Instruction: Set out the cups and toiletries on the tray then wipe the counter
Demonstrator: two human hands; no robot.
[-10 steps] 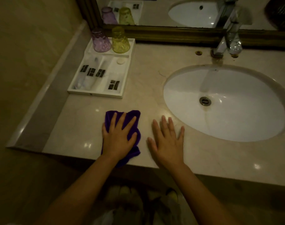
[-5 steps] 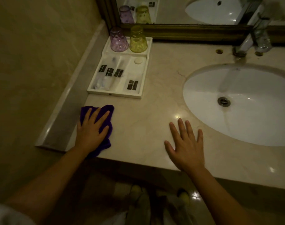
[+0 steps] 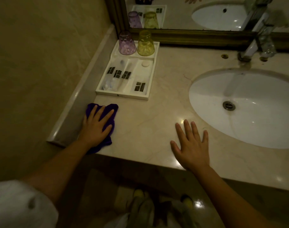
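The left hand (image 3: 96, 127) was laid flat, fingers spread, on a purple cloth (image 3: 107, 109), which was pressed against the surface (image 3: 150, 122) at its left end, against the raised side ledge (image 3: 77, 102); nothing was gripped. The right hand (image 3: 192, 145) was spread open, palm down, on the bare surface near its front edge, at about 3 o'clock from the left hand and well apart from it.

Between the two hands a wide stretch of surface lay free. At 12 o'clock from the cloth, just beyond it, the near edge of a white tray (image 3: 122, 95) was seen, set against the side ledge and reaching back to the mirror frame (image 3: 189, 36). At 1 o'clock from the right hand the rim of the oval sink (image 3: 239, 112) curved close to the fingertips, with the tap (image 3: 255, 46) behind it.

In the tray's back compartment two cups were stood upside down side by side: a purple cup (image 3: 127, 43) on the left and a yellow cup (image 3: 145, 43) on the right. In the front compartments wrapped toiletries (image 3: 119, 74) with dark labels were laid lengthwise, a round white soap (image 3: 145, 64) lay in the right compartment, and another dark-labelled packet (image 3: 140, 86) lay nearer the front.
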